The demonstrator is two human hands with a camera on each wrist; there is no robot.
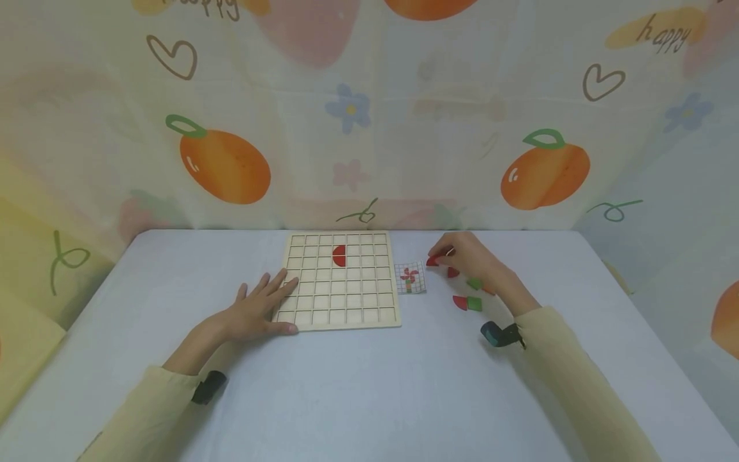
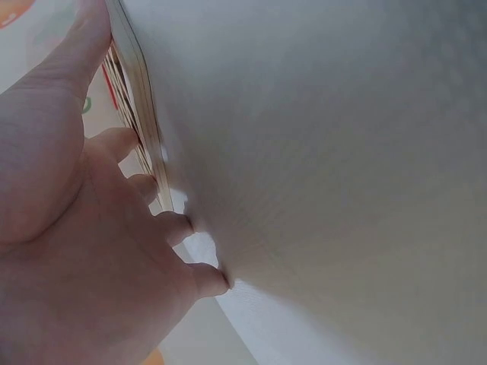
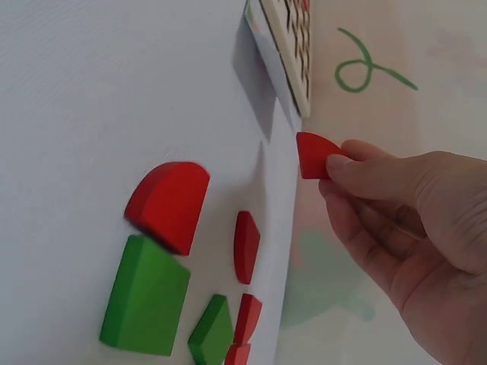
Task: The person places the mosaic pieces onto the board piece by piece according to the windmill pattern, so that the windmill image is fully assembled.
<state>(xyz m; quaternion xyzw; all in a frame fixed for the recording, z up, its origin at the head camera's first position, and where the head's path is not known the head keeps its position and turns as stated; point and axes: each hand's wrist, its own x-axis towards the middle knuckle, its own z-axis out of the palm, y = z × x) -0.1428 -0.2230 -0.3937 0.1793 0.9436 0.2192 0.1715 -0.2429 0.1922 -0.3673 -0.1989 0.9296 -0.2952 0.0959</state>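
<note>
My right hand (image 1: 466,253) pinches a red quarter-circle block (image 3: 313,156) between thumb and fingers, raised over the table right of the pattern card (image 1: 410,278). A wooden grid board (image 1: 337,282) lies flat at the table's middle. Two red quarter-circle blocks (image 1: 339,256) sit in its upper cells, one above the other. My left hand (image 1: 254,314) lies with fingers spread at the board's left edge, fingertips over the rim and thumb by the lower left corner. In the left wrist view, the left hand (image 2: 99,213) shows extended fingers along the board's side.
Below my right hand lie loose blocks: a green square (image 3: 148,296), a red quarter-circle (image 3: 169,205), another red piece (image 3: 246,247), a green piece (image 3: 212,331) and other red ones. The card shows a red flower on a grid. A fruit-print curtain (image 1: 404,141) hangs behind the white table (image 1: 369,398).
</note>
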